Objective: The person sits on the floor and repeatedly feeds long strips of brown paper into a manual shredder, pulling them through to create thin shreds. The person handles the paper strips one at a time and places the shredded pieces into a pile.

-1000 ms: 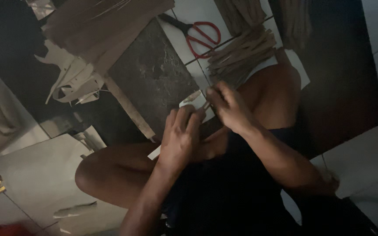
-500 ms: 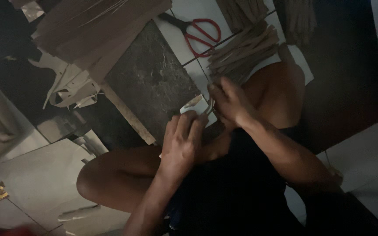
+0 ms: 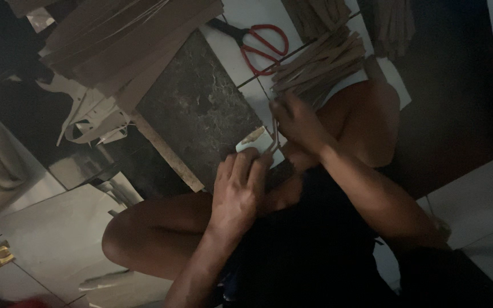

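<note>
Sitting on the floor with bare knees drawn up, the person works over a small pale piece point(image 3: 256, 140) at the near corner of a dark stone slab point(image 3: 198, 114). The left hand point(image 3: 238, 191) lies palm down with its fingertips pressed on the near edge of the pale piece; fingers are flat, not curled around it. The right hand point(image 3: 295, 121) is bunched closed just beside and above the piece, pinching a thin strip point(image 3: 273, 136) that runs down to the piece's right edge. What the strip is made of cannot be told in this dim light.

Count: one pale piece, one slab, one pair of red-handled scissors point(image 3: 258, 41) lying past the slab's far corner. One loose bundle of tan strips point(image 3: 318, 63) sits right behind the right hand, well clear of the left; more strips lie at the top edge, number not legible. One stack of brown sheets point(image 3: 126, 40) overlaps the slab's far left side, with a heap of pale offcuts point(image 3: 89, 114) beside it.

Surface: glossy white floor tiles point(image 3: 475, 199) with dark grout lines, partly covered on the right by a dark mat point(image 3: 457, 97). A wooden strip edges the slab's left side. Lighting is low; the lower frame is mostly dark clothing.
</note>
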